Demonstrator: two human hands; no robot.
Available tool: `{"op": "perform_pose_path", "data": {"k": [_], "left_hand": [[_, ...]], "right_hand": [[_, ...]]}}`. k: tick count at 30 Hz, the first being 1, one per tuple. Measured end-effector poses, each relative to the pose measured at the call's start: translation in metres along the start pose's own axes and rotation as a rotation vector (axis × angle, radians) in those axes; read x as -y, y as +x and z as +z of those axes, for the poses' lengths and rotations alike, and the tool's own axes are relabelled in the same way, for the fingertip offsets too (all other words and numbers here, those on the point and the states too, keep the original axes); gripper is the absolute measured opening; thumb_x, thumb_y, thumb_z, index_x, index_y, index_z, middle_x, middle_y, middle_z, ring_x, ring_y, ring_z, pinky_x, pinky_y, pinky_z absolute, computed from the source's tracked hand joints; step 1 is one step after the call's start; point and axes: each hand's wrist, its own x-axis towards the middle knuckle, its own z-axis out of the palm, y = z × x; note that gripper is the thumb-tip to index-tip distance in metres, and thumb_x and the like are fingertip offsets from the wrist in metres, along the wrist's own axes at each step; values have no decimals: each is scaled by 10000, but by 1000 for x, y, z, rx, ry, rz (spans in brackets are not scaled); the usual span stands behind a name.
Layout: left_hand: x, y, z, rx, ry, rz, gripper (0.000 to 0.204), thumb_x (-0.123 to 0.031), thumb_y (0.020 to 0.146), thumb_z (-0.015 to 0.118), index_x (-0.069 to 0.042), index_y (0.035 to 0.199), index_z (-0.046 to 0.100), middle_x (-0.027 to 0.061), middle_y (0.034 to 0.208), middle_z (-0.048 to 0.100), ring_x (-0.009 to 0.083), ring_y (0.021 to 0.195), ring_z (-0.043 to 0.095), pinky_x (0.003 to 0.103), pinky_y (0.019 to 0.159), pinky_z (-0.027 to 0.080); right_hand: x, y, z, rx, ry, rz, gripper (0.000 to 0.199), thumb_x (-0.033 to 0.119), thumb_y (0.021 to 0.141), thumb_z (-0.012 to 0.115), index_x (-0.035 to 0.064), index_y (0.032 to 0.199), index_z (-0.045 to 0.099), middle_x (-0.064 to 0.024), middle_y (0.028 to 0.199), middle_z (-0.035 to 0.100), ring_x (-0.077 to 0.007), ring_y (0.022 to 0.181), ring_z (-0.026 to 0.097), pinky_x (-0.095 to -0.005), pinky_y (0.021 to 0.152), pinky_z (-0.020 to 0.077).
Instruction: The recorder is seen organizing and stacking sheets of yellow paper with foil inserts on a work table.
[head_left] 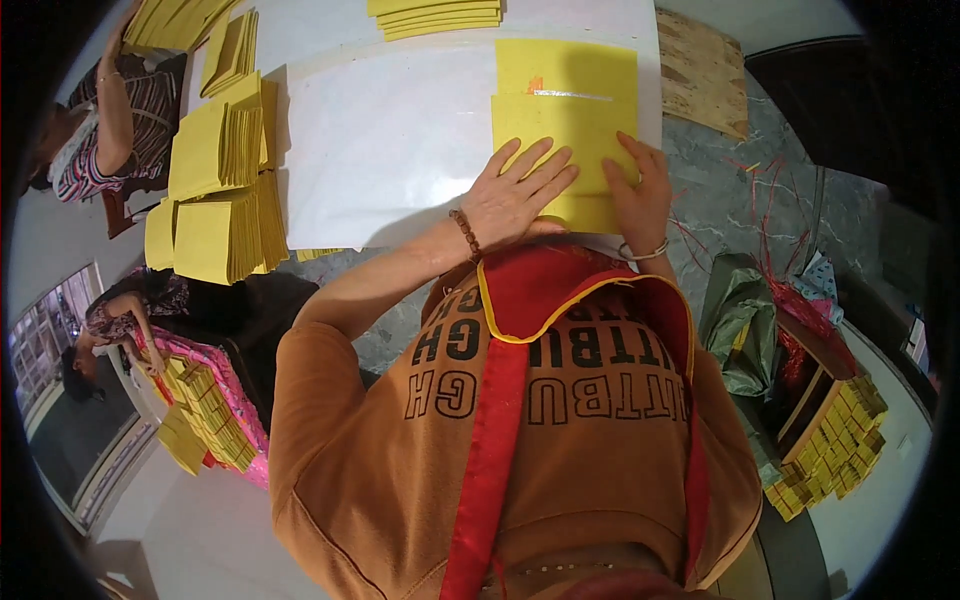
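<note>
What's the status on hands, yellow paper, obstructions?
Left hand spread flat on yellow paper, right hand at its right edge. Paper on white tabletop. No obstruction visible. Yellow stacks apart, along the tabletop's left side.

So the work surface is a white-topped table [380,150] with a slight sheen, and a big patch in the middle is just bare white. Down its left side there's a row of folded yellow paper bundles [213,145], some kinda leaning into each other, plus another neat yellow paper stack [435,17] at the far edge. Over near the right edge lies yellow paper [565,120], flat, with an orange mark and a thin whitish strip across it.
</note>
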Motion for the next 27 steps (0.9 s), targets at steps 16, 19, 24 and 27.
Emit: {"op": "perform_pose_path", "data": {"k": [16, 19, 24, 27], "left_hand": [[6, 4, 6, -74, -59, -67, 537, -241, 807, 580, -181, 1312, 407, 166, 1387, 283, 335, 1260, 282, 454, 996, 250], [8, 7, 0, -104, -36, -23, 524, -213, 802, 583, -175, 1300, 426, 190, 1353, 319, 337, 1208, 336, 445, 942, 301], [-1, 16, -13, -44, 401, 107, 563, -153, 736, 541, -55, 1279, 430, 224, 1179, 479, 309, 1011, 485, 378, 795, 409], [-5, 28, -17, -64, 443, 90, 552, -129, 714, 507, -4, 1248, 445, 220, 1059, 524, 279, 889, 514, 340, 725, 428]], "right_hand": [[-35, -25, 3, 46, 850, 333, 406, 37, 833, 562, -7, 1223, 457, -127, 1204, 510, -178, 1069, 508, -278, 896, 408], [-40, -26, 5, 24, 848, 332, 359, 15, 850, 523, -9, 1205, 481, -116, 1225, 494, -172, 1089, 496, -277, 914, 394], [-29, -26, 2, 18, 797, 338, 327, 10, 869, 481, -15, 1194, 487, -102, 1234, 488, -169, 1128, 466, -275, 947, 362], [-37, -27, 4, 33, 779, 278, 328, 34, 892, 451, -13, 1217, 461, -98, 1243, 478, -175, 1133, 454, -286, 959, 346]]}}
